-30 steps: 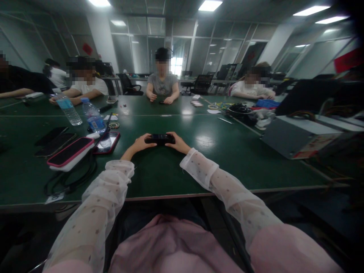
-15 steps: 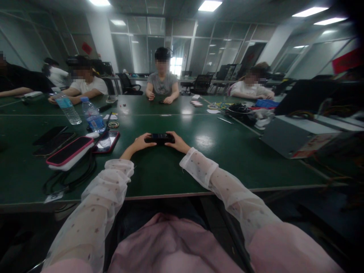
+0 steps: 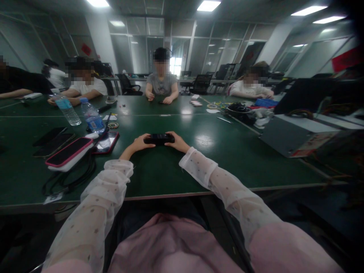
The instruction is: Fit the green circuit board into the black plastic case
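Observation:
A small black box-shaped device with a glossy dark top lies between my hands, at or just above the green table. My left hand is closed on its left end, the thumb along the near side. On the opposite end my right hand grips it the same way, fingers at the far edge. The exact kind of device is too dark to make out. Sheer white dotted sleeves cover both forearms.
Left of my hands lie several phones, including a pink-rimmed one, with black cables and two water bottles, one blue-capped. To the right stand a grey metal box and a pen. Several people sit across the table.
Both hands keep their hold on the black device, which stays in place. The whole view has shifted very slightly.

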Demonstrator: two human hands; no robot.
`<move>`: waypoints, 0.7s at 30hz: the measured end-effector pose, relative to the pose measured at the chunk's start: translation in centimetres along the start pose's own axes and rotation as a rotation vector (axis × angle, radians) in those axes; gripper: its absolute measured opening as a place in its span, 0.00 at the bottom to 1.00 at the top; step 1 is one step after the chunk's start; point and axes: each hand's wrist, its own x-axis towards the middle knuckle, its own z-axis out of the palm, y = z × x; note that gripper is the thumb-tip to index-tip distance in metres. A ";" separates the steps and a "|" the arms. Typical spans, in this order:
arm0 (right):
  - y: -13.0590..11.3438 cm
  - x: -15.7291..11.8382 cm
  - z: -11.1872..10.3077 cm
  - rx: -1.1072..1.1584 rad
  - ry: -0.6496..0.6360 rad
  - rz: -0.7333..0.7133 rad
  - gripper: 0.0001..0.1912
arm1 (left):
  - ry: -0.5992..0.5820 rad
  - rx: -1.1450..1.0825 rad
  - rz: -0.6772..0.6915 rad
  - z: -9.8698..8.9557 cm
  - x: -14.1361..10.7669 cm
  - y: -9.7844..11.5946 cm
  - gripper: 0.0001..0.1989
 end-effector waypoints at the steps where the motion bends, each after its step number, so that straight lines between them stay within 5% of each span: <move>1: 0.0 0.0 0.0 0.009 0.002 0.012 0.31 | -0.004 0.008 -0.005 0.0 0.0 0.0 0.37; 21: 1.1 0.6 0.2 0.245 0.084 0.060 0.34 | -0.012 0.014 -0.020 0.0 0.2 -0.1 0.35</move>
